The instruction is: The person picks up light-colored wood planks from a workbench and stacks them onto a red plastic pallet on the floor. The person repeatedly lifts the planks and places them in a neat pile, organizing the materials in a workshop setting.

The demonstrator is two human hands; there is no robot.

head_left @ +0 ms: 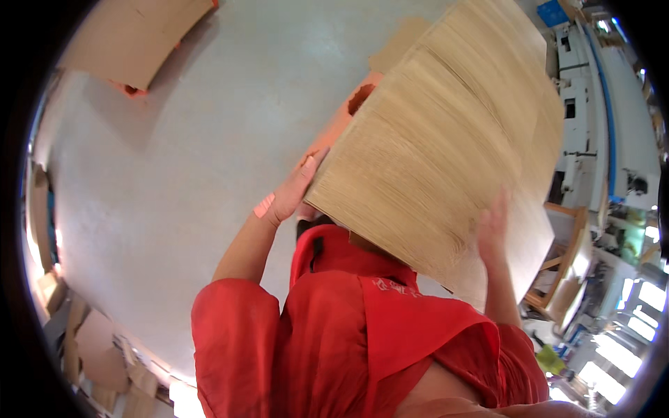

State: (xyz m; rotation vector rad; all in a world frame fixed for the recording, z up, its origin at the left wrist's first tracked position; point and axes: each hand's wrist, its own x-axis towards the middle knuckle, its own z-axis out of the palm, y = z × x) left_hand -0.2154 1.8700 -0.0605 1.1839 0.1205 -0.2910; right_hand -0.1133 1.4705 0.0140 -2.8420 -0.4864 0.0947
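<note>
A stack of thin wood-veneer sheets (446, 139) with pale brown grain lies in front of me, reaching from near my waist to the far right. My left hand (295, 188) rests along its left edge, fingers stretched out and pressed flat against the side. A pinkish patch shows on that wrist. My right hand (493, 219) is over the right part of the top sheet, fingers extended and slightly blurred by motion. Whether its palm touches the wood I cannot tell. Under the stack's left side, part of an orange support (340, 120) with a dark opening shows.
A brown board on orange supports (132, 35) stands at the far left. White machinery (580, 118) with a blue rail runs along the right, a wooden frame (573, 268) before it. Wood offcuts (101, 348) lie at lower left. Grey floor (174, 188) spreads left of me.
</note>
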